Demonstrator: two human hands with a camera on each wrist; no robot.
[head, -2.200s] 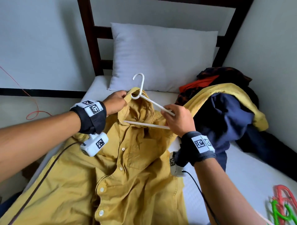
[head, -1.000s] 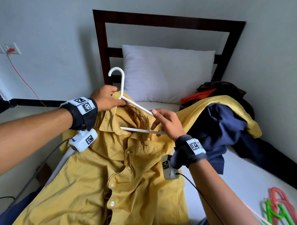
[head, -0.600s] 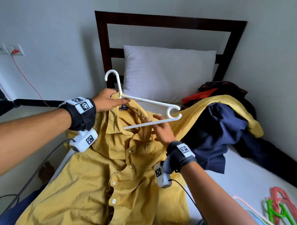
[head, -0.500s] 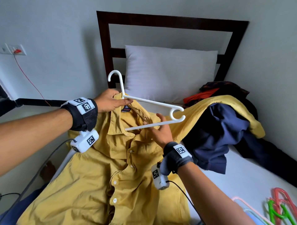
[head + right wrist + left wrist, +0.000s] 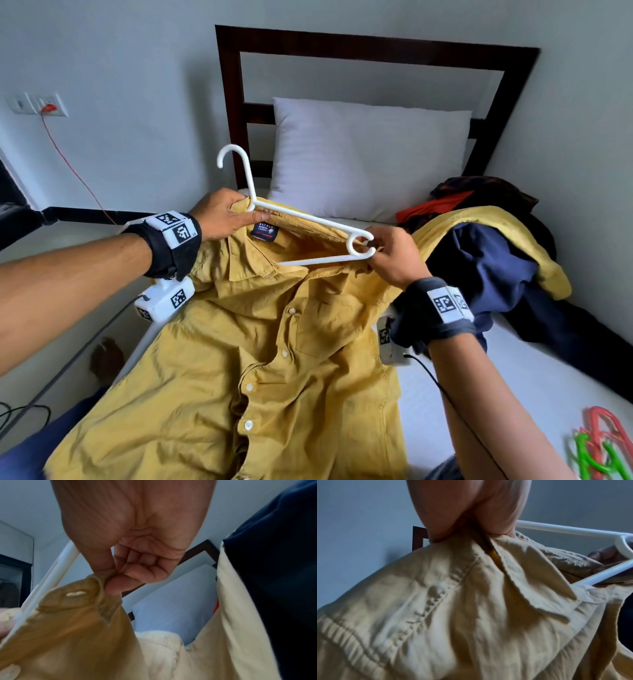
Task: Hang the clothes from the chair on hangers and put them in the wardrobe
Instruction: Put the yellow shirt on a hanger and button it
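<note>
Shirt (image 5: 260,359) collar pinched in both hands' grip, seemingly.

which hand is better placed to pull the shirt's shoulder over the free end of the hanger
Right. The right hand already pinches the yellow shirt fabric beside the white hanger's exposed end, while the left hand grips collar and hanger neck, steadying both.
</note>
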